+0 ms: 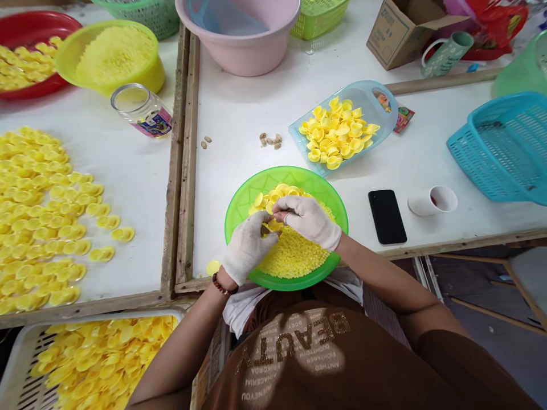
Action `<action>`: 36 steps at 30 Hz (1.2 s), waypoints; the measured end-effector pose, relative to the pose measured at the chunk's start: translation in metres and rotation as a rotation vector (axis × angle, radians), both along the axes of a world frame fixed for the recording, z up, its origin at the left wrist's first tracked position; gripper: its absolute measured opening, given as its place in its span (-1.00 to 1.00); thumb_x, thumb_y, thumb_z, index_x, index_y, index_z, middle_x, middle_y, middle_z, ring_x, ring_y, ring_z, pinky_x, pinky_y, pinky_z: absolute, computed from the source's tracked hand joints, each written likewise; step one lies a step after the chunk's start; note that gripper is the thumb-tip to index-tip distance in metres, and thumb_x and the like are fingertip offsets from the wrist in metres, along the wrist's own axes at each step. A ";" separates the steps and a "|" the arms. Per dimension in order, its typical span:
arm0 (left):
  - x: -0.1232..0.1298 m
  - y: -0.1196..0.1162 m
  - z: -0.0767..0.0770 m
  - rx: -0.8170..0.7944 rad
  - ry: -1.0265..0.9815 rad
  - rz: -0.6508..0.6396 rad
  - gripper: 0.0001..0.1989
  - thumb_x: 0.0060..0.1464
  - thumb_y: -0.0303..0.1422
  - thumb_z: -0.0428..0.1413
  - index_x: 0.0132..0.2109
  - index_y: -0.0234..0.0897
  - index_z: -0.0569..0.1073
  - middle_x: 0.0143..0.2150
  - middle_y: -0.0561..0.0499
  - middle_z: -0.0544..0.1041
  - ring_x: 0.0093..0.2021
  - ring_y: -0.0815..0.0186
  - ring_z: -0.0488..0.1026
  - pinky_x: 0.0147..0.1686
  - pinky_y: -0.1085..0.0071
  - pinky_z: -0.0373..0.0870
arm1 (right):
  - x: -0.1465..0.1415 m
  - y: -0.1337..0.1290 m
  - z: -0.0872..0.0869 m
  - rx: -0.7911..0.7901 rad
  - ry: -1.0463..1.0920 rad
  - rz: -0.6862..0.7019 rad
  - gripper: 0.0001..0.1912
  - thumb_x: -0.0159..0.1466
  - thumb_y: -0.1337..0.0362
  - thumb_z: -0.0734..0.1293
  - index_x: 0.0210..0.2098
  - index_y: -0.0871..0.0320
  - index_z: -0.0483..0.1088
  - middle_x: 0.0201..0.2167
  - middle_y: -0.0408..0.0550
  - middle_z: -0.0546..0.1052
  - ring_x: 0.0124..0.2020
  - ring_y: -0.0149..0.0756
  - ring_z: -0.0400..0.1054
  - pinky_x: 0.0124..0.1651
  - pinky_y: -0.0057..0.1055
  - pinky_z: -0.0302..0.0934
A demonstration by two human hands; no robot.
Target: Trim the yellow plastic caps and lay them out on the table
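A green basin sits at the table's front edge, holding small yellow pellets and, on its far side, yellow plastic cup-shaped pieces. Both my hands wear white gloves with bare fingertips and meet above the basin. My left hand is closed, its thumb and fingers around a yellow cup-shaped piece, partly hidden. Fingertips of my right hand are pinched together close to that piece; what they hold, if anything, is too small to make out. A blue scoop tray of similar yellow pieces lies beyond the basin.
Right of the basin are a black phone, a white cup and a blue basket. A wooden ledge divides the table. Many yellow pieces spread leftward, near a jar and a yellow bowl. A pink basin stands behind.
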State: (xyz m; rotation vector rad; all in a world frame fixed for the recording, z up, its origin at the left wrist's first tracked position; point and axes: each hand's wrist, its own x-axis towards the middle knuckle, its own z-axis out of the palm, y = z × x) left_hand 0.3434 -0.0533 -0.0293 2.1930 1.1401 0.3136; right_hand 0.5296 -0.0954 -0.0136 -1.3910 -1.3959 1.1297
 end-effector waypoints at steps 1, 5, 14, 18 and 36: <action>-0.001 -0.002 0.001 0.003 -0.029 0.006 -0.76 0.14 -0.34 0.24 -0.06 -0.24 0.43 -0.22 -0.01 0.59 -0.25 0.22 0.54 -0.18 0.29 0.48 | 0.005 -0.004 0.000 -0.013 0.041 -0.036 -0.90 0.32 0.37 0.28 -0.25 0.11 0.45 -0.30 -0.15 0.54 -0.23 -0.36 0.45 -0.10 -0.37 0.36; -0.003 -0.010 0.005 0.103 -0.155 0.019 -0.75 0.13 -0.36 0.27 -0.08 -0.23 0.41 -0.17 0.00 0.55 -0.26 0.27 0.49 -0.19 0.33 0.44 | 0.019 -0.017 -0.001 -0.071 0.199 -0.130 -0.91 0.30 0.30 0.34 -0.19 0.12 0.47 -0.32 -0.15 0.53 -0.31 -0.37 0.46 -0.22 -0.38 0.40; 0.001 -0.017 0.006 0.117 -0.213 -0.007 -0.79 0.07 -0.47 0.27 -0.15 -0.24 0.43 -0.30 0.06 0.47 -0.31 0.29 0.43 -0.27 0.37 0.37 | 0.005 -0.023 0.013 0.050 0.091 0.012 -0.87 0.30 0.31 0.36 -0.21 0.13 0.58 -0.23 -0.09 0.66 -0.18 -0.28 0.55 -0.04 -0.30 0.48; 0.000 -0.017 0.009 0.111 -0.257 0.018 -0.76 0.07 -0.43 0.30 -0.12 -0.25 0.44 -0.27 0.06 0.48 -0.33 0.33 0.42 -0.27 0.39 0.37 | 0.010 -0.025 0.014 0.083 0.035 -0.032 -0.84 0.32 0.29 0.36 -0.19 0.11 0.60 -0.20 -0.11 0.68 -0.14 -0.26 0.56 0.02 -0.29 0.46; -0.013 -0.016 0.002 0.152 -0.354 0.061 -0.75 0.16 -0.36 0.30 -0.04 -0.26 0.48 -0.18 -0.03 0.55 -0.25 0.27 0.50 -0.21 0.32 0.47 | 0.024 -0.029 -0.001 0.276 -0.305 -0.086 -0.85 0.38 0.37 0.31 -0.19 0.11 0.54 -0.24 -0.04 0.62 -0.20 -0.26 0.52 -0.09 -0.29 0.40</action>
